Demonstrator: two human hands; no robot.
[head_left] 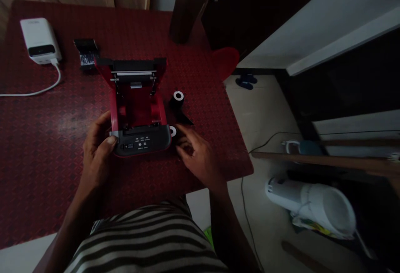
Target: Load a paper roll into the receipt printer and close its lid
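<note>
A red and black portable printer (142, 139) stands on the table with its lid (134, 73) raised. The red compartment inside shows no roll. My left hand (98, 148) grips its left side, thumb on the front corner and fingers along the outer wall. Close against the printer's right side is a dark roll with a white core (173, 131). My right hand (195, 150) has its fingers closed around that roll, which is partly hidden. Just behind it stands another black roll (178, 99) with a white core, a loose strip trailing from it toward my right hand.
The table (46, 139) has a red patterned cover. At its back left lie a white power bank (40, 39) with a white cable and a small black item (87, 54). A brown post (189, 10) rises at the back. A red stool (226, 62) is beyond the right edge.
</note>
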